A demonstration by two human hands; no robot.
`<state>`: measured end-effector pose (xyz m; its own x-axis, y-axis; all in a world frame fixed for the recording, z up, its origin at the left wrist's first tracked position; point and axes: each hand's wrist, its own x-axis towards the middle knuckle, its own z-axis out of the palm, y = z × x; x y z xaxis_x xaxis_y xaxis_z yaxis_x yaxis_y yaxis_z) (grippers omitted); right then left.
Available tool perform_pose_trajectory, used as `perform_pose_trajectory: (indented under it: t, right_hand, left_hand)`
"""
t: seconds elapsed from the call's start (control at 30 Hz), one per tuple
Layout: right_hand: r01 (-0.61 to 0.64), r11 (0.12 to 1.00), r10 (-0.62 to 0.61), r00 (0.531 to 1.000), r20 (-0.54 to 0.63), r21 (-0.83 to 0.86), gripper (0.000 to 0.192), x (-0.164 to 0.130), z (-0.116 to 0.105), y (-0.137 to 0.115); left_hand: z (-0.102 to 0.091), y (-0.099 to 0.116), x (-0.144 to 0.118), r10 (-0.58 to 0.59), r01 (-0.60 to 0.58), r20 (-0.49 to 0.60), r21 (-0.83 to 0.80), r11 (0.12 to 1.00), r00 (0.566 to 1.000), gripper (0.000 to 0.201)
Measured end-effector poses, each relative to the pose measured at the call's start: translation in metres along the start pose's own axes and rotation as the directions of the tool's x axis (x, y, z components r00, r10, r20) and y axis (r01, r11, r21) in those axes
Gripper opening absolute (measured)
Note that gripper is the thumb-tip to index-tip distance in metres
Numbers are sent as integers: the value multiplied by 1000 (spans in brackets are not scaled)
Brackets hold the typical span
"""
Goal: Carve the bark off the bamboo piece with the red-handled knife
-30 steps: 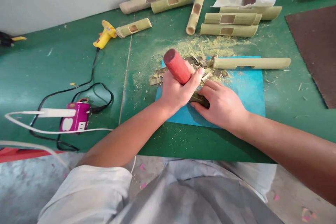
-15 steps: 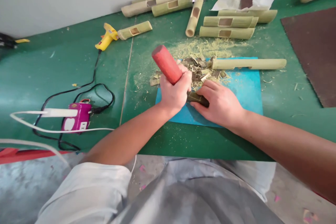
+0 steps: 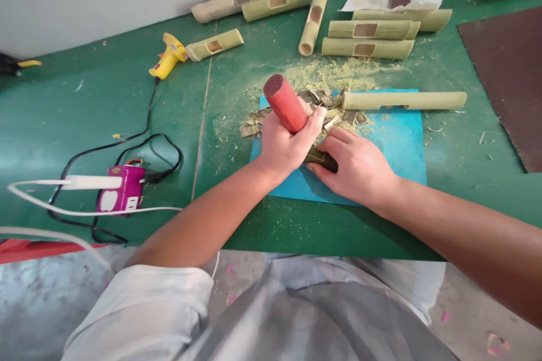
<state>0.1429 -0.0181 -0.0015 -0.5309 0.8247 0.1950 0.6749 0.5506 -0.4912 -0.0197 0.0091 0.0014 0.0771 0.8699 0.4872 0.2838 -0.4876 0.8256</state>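
Left hand (image 3: 282, 145) grips one red handle (image 3: 286, 102); right hand (image 3: 356, 168) grips one dark piece (image 3: 322, 160). One blue sheet (image 3: 400, 144) under both hands, one pale tube (image 3: 436, 101) beyond right hand.

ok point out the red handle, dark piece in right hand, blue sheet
Red handle (image 3: 289, 108), head view: mid-shaft
Dark piece (image 3: 320, 159), head view: its uncovered part
Blue sheet (image 3: 400, 141), head view: bare right side
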Motion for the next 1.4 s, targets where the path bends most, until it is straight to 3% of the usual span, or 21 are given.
perform_pose_trajectory:
  t: [0.1,0.3,0.5,0.6,0.9,1.17,1.3,1.4]
  right_hand:
    - [-27,999,26,999,20,47,12,1,0,0]
    - [-32,994,31,999,11,108,11,3,1,0]
    - [-56,993,55,998,12,103,18,5,-2,0]
    - [-55,995,56,998,-2,84,20,4,-2,1]
    - [13,1000,-13,1000,-25,-2,13,1,0,0]
    - [17,999,-18,1000,-25,-37,14,0,1,0]
    - [37,998,-38,999,-25,-53,14,0,1,0]
    - [65,995,-68,997,-38,-80,15,-1,3,0]
  left_hand:
    - [-3,0,0,67,-70,66,56,996,996,40]
    - [-5,-2,-2,156,-160,48,92,983,987,38]
    - [3,-1,-5,-103,87,-102,-148,985,989,52]
    - [7,-2,-2,-158,114,-185,-231,966,970,52]
    - [-1,0,3,-73,60,-75,-163,985,995,52]
    - [-3,-8,2,78,-101,-138,-172,980,987,15]
    - [-6,-13,2,157,-169,-137,-83,982,978,25]
    - [-5,-15,1,147,-159,-118,-96,983,982,31]
